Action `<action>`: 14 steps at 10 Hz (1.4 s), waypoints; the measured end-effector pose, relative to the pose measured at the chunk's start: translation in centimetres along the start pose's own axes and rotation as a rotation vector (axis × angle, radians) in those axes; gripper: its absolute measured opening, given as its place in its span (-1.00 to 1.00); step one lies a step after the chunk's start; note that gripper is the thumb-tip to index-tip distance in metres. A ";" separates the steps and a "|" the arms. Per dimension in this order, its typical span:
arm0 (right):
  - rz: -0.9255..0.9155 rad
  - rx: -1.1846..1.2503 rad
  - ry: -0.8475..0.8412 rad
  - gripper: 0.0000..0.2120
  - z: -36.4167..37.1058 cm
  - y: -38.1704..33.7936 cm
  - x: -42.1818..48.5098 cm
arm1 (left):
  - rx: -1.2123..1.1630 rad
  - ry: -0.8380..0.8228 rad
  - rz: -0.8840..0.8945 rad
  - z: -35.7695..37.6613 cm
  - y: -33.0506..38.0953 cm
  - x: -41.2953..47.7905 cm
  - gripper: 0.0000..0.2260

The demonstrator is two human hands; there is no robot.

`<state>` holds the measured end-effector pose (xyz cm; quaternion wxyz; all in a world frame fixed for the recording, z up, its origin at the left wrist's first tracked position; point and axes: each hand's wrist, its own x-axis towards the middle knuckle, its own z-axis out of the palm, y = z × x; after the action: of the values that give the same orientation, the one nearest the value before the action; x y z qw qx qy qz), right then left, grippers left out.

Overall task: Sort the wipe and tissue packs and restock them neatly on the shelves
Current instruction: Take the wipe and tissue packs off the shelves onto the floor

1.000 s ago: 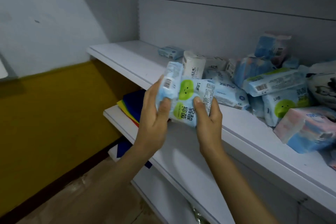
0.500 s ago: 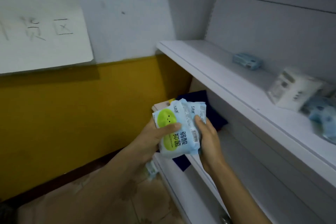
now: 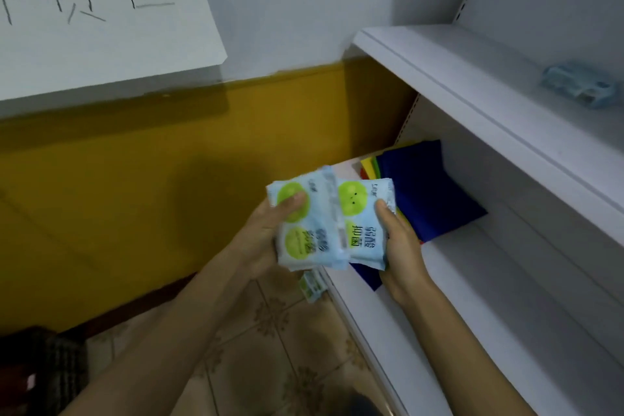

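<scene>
Left wipe pack (image 3: 305,233), pale blue with green circles, is held in the left grip (image 3: 260,236), thumb across its front. Right wipe pack (image 3: 363,223), same design, is held in the right grip (image 3: 401,246). The packs overlap in the air at the lower shelf (image 3: 472,280) front, before stacked coloured cloths (image 3: 422,186). The upper shelf (image 3: 456,71) carries a small blue pack (image 3: 580,84).

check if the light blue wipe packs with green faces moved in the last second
Yes. The light blue wipe packs, gripped in the left hand and right hand, went down from the white upper shelf's edge to beside the dark blue cloth.
</scene>
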<state>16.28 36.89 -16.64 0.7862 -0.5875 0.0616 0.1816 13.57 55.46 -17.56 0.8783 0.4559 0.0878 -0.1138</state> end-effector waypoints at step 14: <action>0.614 -0.934 -0.031 -0.68 -13.6 53.6 38.5 | 0.394 0.575 -0.902 -38.9 -42.6 33.9 -0.82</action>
<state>34.31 45.32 -81.00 0.3543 -0.8257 0.1317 0.4188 32.22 59.56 -81.71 0.5818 0.5411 0.4866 -0.3631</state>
